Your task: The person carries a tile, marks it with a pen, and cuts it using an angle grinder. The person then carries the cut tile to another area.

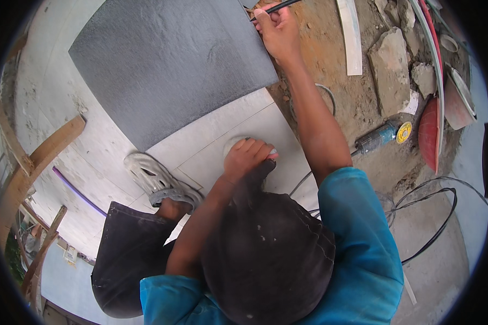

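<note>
My right hand (281, 35) pinches a slim black pen (279, 6) beside the right edge of a large dark grey textured tile (173, 65). The pen's tip is close to that edge. My left hand (248, 158) is closed, its fingers curled over by the dark trouser leg (268, 238) of my bent knee; what lies under the fingers is hidden. The grey tile lies on pale floor tiles (222, 135). A grey clog (154, 176) on my left foot stands close to the tile's near corner.
An angle grinder (382, 137) with a yellow disc lies right on bare soil, its black cable (444, 219) looping behind. Broken concrete slabs (390, 70), a pale strip (350, 38), a red basin (429, 135) and a bucket (458, 100) are there too. Wooden boards (43, 162) stand left.
</note>
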`<act>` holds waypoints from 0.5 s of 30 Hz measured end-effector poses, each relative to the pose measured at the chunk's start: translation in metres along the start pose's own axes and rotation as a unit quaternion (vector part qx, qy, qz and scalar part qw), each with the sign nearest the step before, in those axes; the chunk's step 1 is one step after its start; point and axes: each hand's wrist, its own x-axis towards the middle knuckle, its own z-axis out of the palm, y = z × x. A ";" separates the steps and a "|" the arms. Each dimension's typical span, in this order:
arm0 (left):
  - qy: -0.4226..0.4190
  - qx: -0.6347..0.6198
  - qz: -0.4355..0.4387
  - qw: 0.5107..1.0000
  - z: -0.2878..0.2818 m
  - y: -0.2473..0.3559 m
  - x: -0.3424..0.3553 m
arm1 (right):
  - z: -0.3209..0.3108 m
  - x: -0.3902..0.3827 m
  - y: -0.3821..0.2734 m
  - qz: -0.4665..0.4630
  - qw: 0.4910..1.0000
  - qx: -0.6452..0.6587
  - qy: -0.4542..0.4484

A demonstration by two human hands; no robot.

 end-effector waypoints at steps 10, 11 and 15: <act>-0.014 -0.007 -0.017 1.000 -0.003 0.002 0.000 | -0.021 -0.052 -0.014 0.041 0.997 -0.070 0.007; -0.013 -0.010 -0.018 1.000 -0.002 0.002 0.000 | -0.024 -0.056 -0.013 0.044 0.996 -0.076 0.008; -0.016 -0.014 -0.023 0.999 -0.003 0.003 0.000 | -0.033 -0.072 -0.009 0.049 0.996 -0.071 0.013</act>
